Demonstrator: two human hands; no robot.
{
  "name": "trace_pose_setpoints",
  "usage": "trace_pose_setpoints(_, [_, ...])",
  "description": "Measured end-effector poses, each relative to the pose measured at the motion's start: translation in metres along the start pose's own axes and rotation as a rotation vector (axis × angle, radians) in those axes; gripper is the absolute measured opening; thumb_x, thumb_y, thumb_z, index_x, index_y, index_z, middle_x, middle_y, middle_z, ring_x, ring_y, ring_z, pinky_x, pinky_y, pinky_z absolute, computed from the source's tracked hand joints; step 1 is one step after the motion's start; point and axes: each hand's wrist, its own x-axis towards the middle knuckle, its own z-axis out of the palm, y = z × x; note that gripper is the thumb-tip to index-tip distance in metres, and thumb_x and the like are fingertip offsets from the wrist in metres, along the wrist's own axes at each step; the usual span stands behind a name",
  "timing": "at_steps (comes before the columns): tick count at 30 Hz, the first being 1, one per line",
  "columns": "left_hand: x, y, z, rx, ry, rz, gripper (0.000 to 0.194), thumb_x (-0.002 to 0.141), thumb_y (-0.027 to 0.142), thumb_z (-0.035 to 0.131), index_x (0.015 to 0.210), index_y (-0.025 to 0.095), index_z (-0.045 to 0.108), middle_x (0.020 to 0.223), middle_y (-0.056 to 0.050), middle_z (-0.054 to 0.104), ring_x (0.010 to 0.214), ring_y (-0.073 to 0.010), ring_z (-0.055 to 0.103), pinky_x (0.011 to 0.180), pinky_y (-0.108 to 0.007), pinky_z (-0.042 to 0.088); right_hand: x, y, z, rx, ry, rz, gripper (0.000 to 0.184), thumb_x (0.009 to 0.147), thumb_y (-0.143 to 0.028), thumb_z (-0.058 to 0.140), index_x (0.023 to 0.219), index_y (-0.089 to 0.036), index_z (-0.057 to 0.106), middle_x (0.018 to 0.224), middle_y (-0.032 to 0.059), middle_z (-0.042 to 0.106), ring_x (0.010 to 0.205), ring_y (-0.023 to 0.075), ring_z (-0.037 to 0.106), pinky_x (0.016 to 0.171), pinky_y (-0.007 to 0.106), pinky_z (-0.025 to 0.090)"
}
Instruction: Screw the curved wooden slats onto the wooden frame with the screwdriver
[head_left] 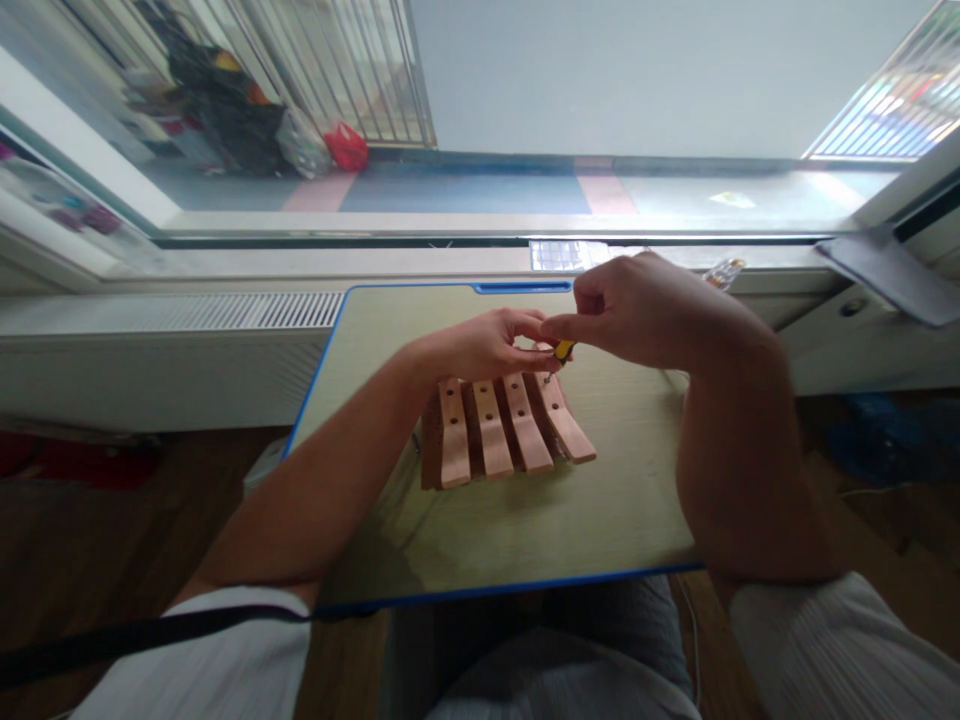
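A wooden slatted piece made of several pale curved slats with holes lies on a small desk. My left hand rests closed on the far ends of the slats, holding the piece down. My right hand is closed in a pinch round a small yellow-handled screwdriver, whose tip points down at the rightmost slat. Most of the tool is hidden by my fingers.
The desk has a blue edge and a blue handle slot at its far side. Behind it run a white radiator grille and a wide window sill. A grey flat object lies on the right sill.
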Motion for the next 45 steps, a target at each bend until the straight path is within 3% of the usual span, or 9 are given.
trace_pose_setpoints(5, [0.001, 0.001, 0.001, -0.019, -0.01, -0.007, 0.04, 0.097, 0.054, 0.073, 0.118, 0.023, 0.086, 0.133, -0.008, 0.076, 0.122, -0.0246, 0.069, 0.111, -0.035, 0.052, -0.007, 0.004, -0.006, 0.11, -0.009, -0.15, 0.037, 0.088, -0.056, 0.075, 0.108, -0.026, 0.083, 0.089, 0.0044, 0.079, 0.075, 0.0209, 0.067, 0.071, 0.036, 0.046])
trace_pose_setpoints(7, [0.001, 0.002, 0.0, -0.023, -0.02, 0.001, 0.038, 0.097, 0.053, 0.073, 0.118, 0.024, 0.087, 0.134, -0.008, 0.077, 0.125, -0.0251, 0.068, 0.112, -0.035, 0.051, -0.012, 0.004, -0.01, 0.151, -0.025, -0.216, 0.032, 0.088, -0.048, 0.075, 0.111, -0.027, 0.084, 0.092, 0.0047, 0.08, 0.079, 0.0212, 0.069, 0.076, 0.037, 0.048])
trace_pose_setpoints(13, [0.0, 0.002, -0.001, -0.001, -0.034, 0.005, 0.041, 0.098, 0.054, 0.071, 0.12, 0.022, 0.086, 0.136, -0.009, 0.076, 0.126, -0.0244, 0.068, 0.114, -0.033, 0.05, -0.014, 0.0, -0.01, 0.073, -0.026, -0.146, 0.023, 0.087, -0.045, 0.076, 0.096, -0.026, 0.084, 0.086, 0.0051, 0.078, 0.075, 0.0214, 0.066, 0.074, 0.038, 0.046])
trace_pose_setpoints(19, [-0.001, 0.001, -0.002, -0.011, -0.034, -0.006, 0.041, 0.096, 0.053, 0.075, 0.123, 0.024, 0.085, 0.136, -0.008, 0.076, 0.127, -0.0253, 0.068, 0.115, -0.036, 0.05, -0.005, 0.0, -0.002, -0.015, 0.029, 0.002, 0.045, 0.088, -0.066, 0.073, 0.073, -0.024, 0.076, 0.064, 0.0046, 0.066, 0.064, 0.0197, 0.056, 0.065, 0.037, 0.04])
trace_pose_setpoints(24, [0.0, -0.003, 0.001, -0.056, -0.026, -0.03, 0.046, 0.094, 0.055, 0.077, 0.125, 0.023, 0.084, 0.137, -0.008, 0.077, 0.127, -0.0263, 0.068, 0.115, -0.038, 0.049, -0.001, -0.001, 0.004, -0.022, 0.063, 0.014, 0.052, 0.09, -0.073, 0.068, 0.072, -0.025, 0.076, 0.06, 0.0053, 0.063, 0.066, 0.0226, 0.057, 0.066, 0.038, 0.04])
trace_pose_setpoints(28, [0.0, -0.003, 0.002, -0.066, -0.024, -0.027, 0.044, 0.096, 0.056, 0.073, 0.121, 0.022, 0.084, 0.134, -0.008, 0.077, 0.121, -0.0247, 0.069, 0.11, -0.035, 0.051, -0.003, 0.0, -0.001, 0.001, 0.014, -0.023, 0.045, 0.089, -0.069, 0.072, 0.085, -0.026, 0.08, 0.074, 0.0057, 0.073, 0.069, 0.0223, 0.062, 0.067, 0.038, 0.042])
trace_pose_setpoints(33, [0.0, 0.004, 0.0, -0.03, -0.055, -0.011, 0.041, 0.098, 0.054, 0.07, 0.117, 0.022, 0.085, 0.133, -0.007, 0.076, 0.124, -0.0239, 0.067, 0.111, -0.031, 0.049, -0.011, 0.003, -0.012, 0.13, -0.043, -0.182, 0.033, 0.088, -0.049, 0.076, 0.113, -0.028, 0.083, 0.092, 0.0044, 0.08, 0.077, 0.0216, 0.069, 0.073, 0.037, 0.047])
trace_pose_setpoints(37, [0.0, 0.005, -0.001, -0.021, -0.061, 0.024, 0.041, 0.099, 0.051, 0.068, 0.12, 0.02, 0.084, 0.133, -0.009, 0.076, 0.128, -0.0248, 0.066, 0.113, -0.032, 0.047, -0.014, 0.001, -0.012, 0.102, -0.033, -0.197, 0.024, 0.087, -0.041, 0.074, 0.105, -0.028, 0.085, 0.091, 0.0038, 0.08, 0.076, 0.0205, 0.068, 0.073, 0.037, 0.047])
trace_pose_setpoints(45, [-0.003, 0.002, -0.001, 0.005, -0.019, -0.048, 0.047, 0.094, 0.056, 0.075, 0.126, 0.022, 0.081, 0.131, -0.007, 0.078, 0.122, -0.0254, 0.069, 0.109, -0.035, 0.05, -0.002, -0.002, 0.0, -0.005, 0.037, -0.036, 0.041, 0.088, -0.064, 0.073, 0.078, -0.025, 0.078, 0.068, 0.0052, 0.068, 0.069, 0.022, 0.06, 0.069, 0.038, 0.041])
